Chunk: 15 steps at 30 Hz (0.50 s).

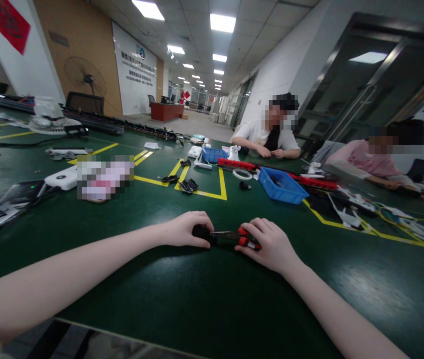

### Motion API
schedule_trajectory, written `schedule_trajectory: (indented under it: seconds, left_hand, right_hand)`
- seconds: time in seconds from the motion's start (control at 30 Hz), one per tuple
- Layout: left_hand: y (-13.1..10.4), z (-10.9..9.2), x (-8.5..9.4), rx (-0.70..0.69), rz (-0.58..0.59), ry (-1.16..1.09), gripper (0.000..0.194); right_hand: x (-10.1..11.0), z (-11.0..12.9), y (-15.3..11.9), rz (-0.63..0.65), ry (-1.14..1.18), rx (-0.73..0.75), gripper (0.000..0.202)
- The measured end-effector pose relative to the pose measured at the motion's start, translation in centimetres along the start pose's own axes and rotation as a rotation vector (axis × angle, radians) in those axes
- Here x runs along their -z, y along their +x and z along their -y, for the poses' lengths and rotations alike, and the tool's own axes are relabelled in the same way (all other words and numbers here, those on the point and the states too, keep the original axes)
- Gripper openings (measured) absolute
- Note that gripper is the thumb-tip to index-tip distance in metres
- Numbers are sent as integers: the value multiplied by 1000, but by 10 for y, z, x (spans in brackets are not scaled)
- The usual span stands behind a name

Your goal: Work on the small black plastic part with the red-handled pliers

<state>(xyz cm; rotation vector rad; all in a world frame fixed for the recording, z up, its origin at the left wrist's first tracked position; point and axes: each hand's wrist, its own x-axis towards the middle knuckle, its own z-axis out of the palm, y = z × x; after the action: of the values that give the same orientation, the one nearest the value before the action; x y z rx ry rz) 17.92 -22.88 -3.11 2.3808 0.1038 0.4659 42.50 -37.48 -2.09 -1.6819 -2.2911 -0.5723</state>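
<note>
Between the thumb and fingers of my left hand [191, 228] is a small black rounded part [201, 232]. Its exact kind I cannot make out. My right hand [271, 245] grips pliers [248, 239] by their red and black handles. The slim metal jaws point left and reach the right end of the black part, close to my left fingertips. Whether the jaws are closed on it is too small to tell. Both hands are low over the green tabletop [212, 294], near its front edge.
Black pieces [188, 186] lie inside yellow tape lines ahead. A blue bin [282, 185], a white tape roll [242, 174] and a small black part [245, 185] are beyond my right hand. A white power bank [62, 178] is at left. Two people [267, 129] sit across the table.
</note>
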Motion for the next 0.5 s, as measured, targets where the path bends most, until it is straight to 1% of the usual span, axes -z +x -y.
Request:
schedule_trajectory:
  seconds: [0.13, 0.2, 0.27, 0.5]
  left_hand:
    - [0, 0, 0, 1, 1, -18, 30]
    - [0, 0, 0, 1, -1, -37, 30]
    - [0, 1, 0, -3, -6, -51, 29]
    - [0, 0, 1, 2, 11, -38, 29]
  right_hand:
    - [0, 1, -1, -19, -4, 0, 45]
    - [0, 2, -2, -22, -4, -22, 39]
    - [1, 3, -2, -3, -5, -36, 32]
    - [6, 7, 0, 47, 25, -59, 28]
